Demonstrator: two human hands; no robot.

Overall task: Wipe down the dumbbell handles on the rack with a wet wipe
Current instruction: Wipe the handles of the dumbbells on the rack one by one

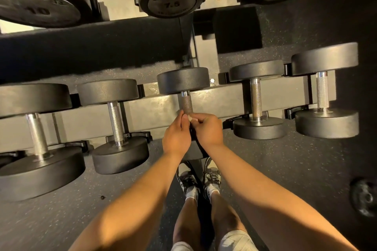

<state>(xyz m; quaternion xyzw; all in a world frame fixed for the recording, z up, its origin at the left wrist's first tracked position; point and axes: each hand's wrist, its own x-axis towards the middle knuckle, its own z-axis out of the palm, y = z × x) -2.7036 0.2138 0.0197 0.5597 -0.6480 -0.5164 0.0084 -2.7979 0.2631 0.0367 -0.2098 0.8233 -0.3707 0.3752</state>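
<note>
Dark speckled rubber flooring (285, 169) runs beneath a pale grey steel rack (159, 106), seen from almost straight above. In the middle of the lower tier lies a black round-headed dumbbell, and its knurled metal handle (186, 104) is the one being worked on. It looks duller and browner than the bright handles either side, possibly from damp, though the light may be the cause.

Both hands meet at the near end of that handle. The left hand (176, 136) and right hand (208, 130) have their fingers curled in, fingertips pinching a small pale wipe (190, 118) between them. Most of the wipe is hidden, so I cannot tell whether it touches the metal. Judging by the two-handed pinch, the wipe is being folded or readied rather than swept along.

The shiny-handled black dumbbell to the left (115, 122) and another to the right (256, 100) rest in their cradles with handles exposed toward the person, easy to reach. Above hangs the upper tier's black dumbbell marked 7.5 (171, 0). Grey laced trainers (199, 179) stand directly below the hands.
</note>
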